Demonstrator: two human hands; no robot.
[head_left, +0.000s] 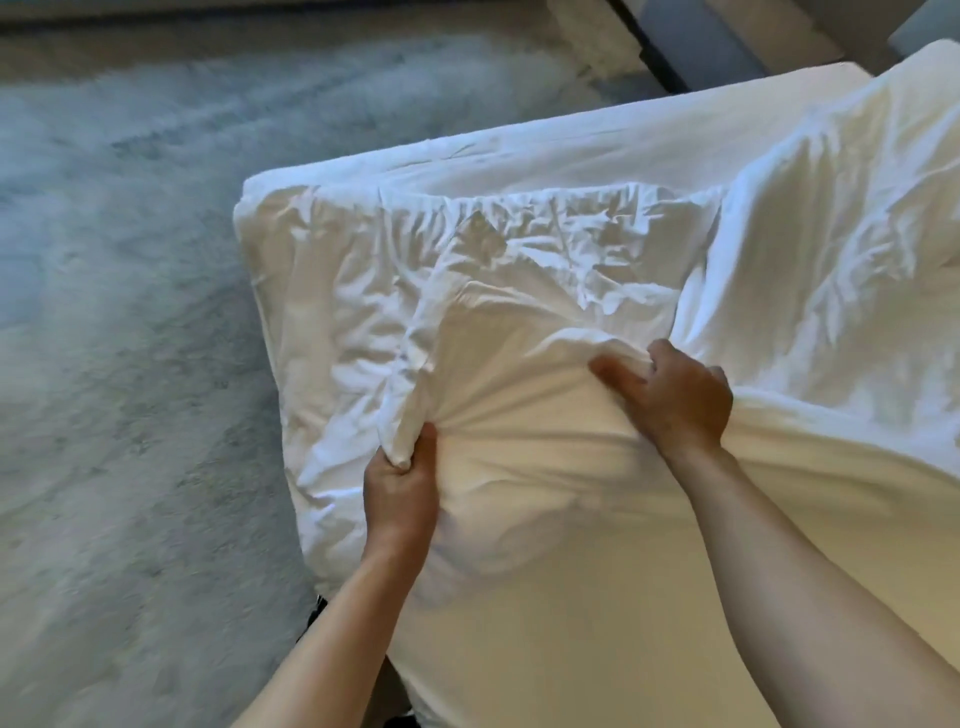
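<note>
Sheet bunched in left hand fist near the bed corner, right hand fingers clutching a fold further right.

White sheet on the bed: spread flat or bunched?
Bunched: the left hand grips a gathered fold, the right hand another, and creases fan across the sheet.

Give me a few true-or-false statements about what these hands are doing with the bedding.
1. The left hand grips a bunched fold of the white sheet. True.
2. The right hand hangs free, touching nothing. False: its curled fingers clutch the sheet too.
3. A grey shaggy rug lies on the floor left of the sheet. True.
4. The sheet is dark blue and lies perfectly smooth. False: it is white and heavily wrinkled.
</note>
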